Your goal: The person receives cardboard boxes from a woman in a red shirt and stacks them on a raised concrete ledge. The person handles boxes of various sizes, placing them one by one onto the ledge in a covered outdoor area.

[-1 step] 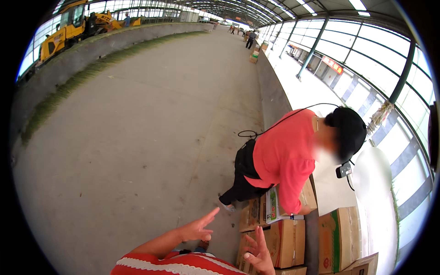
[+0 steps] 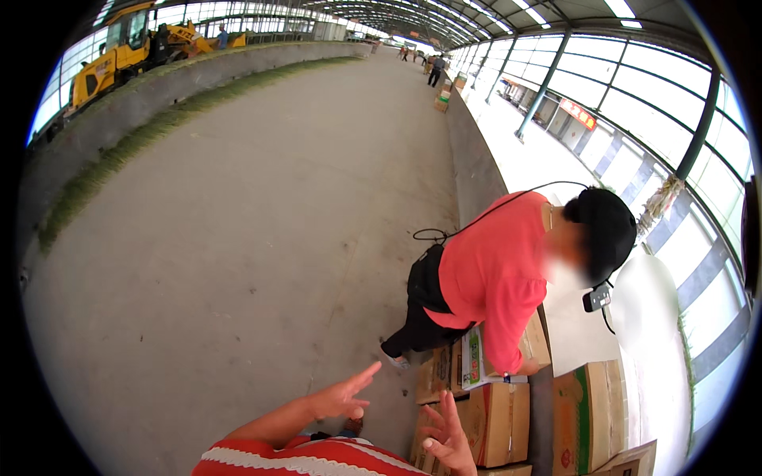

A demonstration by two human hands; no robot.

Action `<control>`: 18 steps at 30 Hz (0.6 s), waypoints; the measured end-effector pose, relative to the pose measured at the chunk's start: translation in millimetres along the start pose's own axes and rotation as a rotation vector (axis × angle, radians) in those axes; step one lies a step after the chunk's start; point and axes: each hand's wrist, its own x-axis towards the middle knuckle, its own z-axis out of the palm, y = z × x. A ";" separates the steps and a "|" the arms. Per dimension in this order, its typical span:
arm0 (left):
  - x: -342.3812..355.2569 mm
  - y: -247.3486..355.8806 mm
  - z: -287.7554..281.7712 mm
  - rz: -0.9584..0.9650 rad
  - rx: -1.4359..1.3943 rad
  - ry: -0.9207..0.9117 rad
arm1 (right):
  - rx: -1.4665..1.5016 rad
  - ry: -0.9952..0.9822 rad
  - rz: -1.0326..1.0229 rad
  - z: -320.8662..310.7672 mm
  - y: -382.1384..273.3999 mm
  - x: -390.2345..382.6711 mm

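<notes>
My left hand point(image 2: 343, 398) is raised in the air in front of my red and white top, its fingers stretched out and nothing in it. My right hand point(image 2: 450, 438), also empty, is held up with fingers apart, in front of the stacked cardboard boxes point(image 2: 509, 424). I cannot tell whether it touches them. A person in a pink top point(image 2: 496, 258) and black cap leans over the boxes. That person's hand point(image 2: 528, 366) rests by a brown carton point(image 2: 536, 343), next to a white and green box point(image 2: 474, 357).
More cartons point(image 2: 591, 412) stand at the lower right, beyond a low wall point(image 2: 475, 163). A grey concrete floor point(image 2: 238, 238) stretches away to the left. Far off are a yellow loader point(image 2: 119, 59), several people, and a small box stack point(image 2: 443, 99).
</notes>
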 end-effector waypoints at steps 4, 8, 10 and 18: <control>16.6 25.6 8.4 0.027 0.006 -0.114 | 0.027 -0.123 -0.025 -25.8 0.2 39.7; 52.0 39.9 21.8 0.064 0.056 -0.192 | 0.075 -0.228 -0.051 -47.2 -5.0 68.1; 69.9 41.8 30.7 0.087 0.071 -0.224 | 0.134 -0.279 -0.053 -55.0 -10.3 78.8; 98.6 56.1 25.8 0.095 0.113 -0.179 | 0.249 -0.397 -0.101 -73.7 -27.4 125.7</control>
